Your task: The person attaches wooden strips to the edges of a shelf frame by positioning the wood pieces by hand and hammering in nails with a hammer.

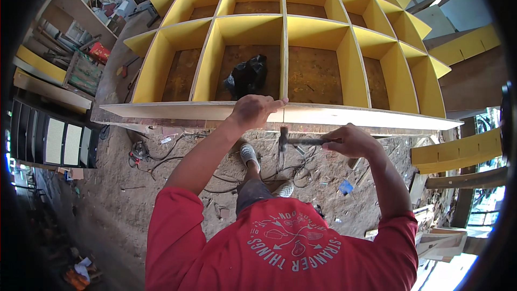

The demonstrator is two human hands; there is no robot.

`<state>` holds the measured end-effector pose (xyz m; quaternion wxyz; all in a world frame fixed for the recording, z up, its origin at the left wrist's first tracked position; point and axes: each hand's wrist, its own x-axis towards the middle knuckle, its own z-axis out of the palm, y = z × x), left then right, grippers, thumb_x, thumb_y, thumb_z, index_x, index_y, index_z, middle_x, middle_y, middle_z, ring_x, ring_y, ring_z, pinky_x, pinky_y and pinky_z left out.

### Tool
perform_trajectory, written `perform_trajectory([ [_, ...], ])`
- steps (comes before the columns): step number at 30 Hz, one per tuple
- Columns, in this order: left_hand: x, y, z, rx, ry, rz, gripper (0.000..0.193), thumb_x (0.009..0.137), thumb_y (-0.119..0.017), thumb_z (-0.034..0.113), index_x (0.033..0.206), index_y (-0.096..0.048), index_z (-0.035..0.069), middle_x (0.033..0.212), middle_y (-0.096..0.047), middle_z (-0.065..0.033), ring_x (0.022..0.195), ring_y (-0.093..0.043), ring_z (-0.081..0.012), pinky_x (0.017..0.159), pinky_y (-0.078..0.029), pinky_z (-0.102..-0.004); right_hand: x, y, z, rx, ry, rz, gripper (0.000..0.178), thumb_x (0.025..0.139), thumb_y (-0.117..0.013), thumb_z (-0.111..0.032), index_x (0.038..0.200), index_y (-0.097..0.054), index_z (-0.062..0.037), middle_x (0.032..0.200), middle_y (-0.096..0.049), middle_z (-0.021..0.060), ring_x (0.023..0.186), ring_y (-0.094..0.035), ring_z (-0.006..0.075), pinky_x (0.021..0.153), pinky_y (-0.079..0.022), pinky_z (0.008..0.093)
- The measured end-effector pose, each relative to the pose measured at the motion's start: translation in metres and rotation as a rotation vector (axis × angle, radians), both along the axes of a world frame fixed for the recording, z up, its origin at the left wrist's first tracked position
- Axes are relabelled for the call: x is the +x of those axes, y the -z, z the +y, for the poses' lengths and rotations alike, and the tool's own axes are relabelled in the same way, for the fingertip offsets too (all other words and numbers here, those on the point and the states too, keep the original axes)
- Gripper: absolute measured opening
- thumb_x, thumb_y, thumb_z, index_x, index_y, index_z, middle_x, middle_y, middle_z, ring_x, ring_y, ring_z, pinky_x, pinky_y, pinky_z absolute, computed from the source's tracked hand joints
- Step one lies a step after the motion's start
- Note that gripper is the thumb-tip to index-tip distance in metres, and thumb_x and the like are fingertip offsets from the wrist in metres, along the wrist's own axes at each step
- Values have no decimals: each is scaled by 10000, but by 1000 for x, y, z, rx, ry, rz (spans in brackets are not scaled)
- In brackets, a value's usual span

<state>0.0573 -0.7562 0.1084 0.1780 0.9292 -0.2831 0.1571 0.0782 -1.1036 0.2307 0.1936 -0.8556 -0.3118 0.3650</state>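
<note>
A large grid of yellow-faced boards with square compartments lies in front of me. A pale front board runs along its near side. My left hand grips the top edge of this board, fingers pointing to where a yellow divider meets it. Any small thing under those fingertips is hidden. A hammer is in my right hand, gripped by its dark handle. Its head is low beside the front board, just below that joint. Behind my left hand, a black plastic bag sits in one compartment.
The grid stands on a worn wooden table. Cables and scraps cross the dirt floor around my feet. Slotted yellow strips are at the right, and a dark slatted unit with pale panels is at the left.
</note>
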Motion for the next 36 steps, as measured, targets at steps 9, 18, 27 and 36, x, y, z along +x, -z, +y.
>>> perform_trajectory([
  [9, 1, 0, -1, 58, -35, 0, 674, 812, -790, 152, 1448, -621, 298, 826, -676, -11, 756, -719, -256, 652, -598, -394, 14, 14, -1, -12, -44, 83, 338, 966, -781, -370, 1276, -788, -234, 963, -809, 125, 757, -740, 231, 756, -580, 400],
  [18, 1, -1, 0, 18, -22, 4, 516, 902, -757, 143, 1396, -663, 257, 833, -705, -20, 738, -716, -260, 639, -586, -394, 26, 22, -3, 41, 18, 10, 330, 958, -783, -405, 1255, -797, -263, 1009, -812, 117, 870, -751, 265, 809, -566, 433],
  [27, 4, -1, -1, -47, -3, -23, 531, 894, -752, 127, 1403, -665, 255, 851, -717, -13, 757, -723, -254, 650, -592, -393, 25, 18, -2, 151, 105, -60, 321, 1005, -751, -324, 1276, -783, -154, 1007, -823, 92, 867, -747, 171, 845, -579, 376],
  [36, -1, 0, -4, 34, -31, -33, 436, 917, -730, 191, 1344, -662, 256, 791, -655, -19, 726, -704, -257, 625, -579, -403, -2, 21, 0, -70, -279, 188, 350, 991, -753, -392, 1295, -776, -219, 922, -800, 118, 765, -735, 236, 762, -577, 423],
])
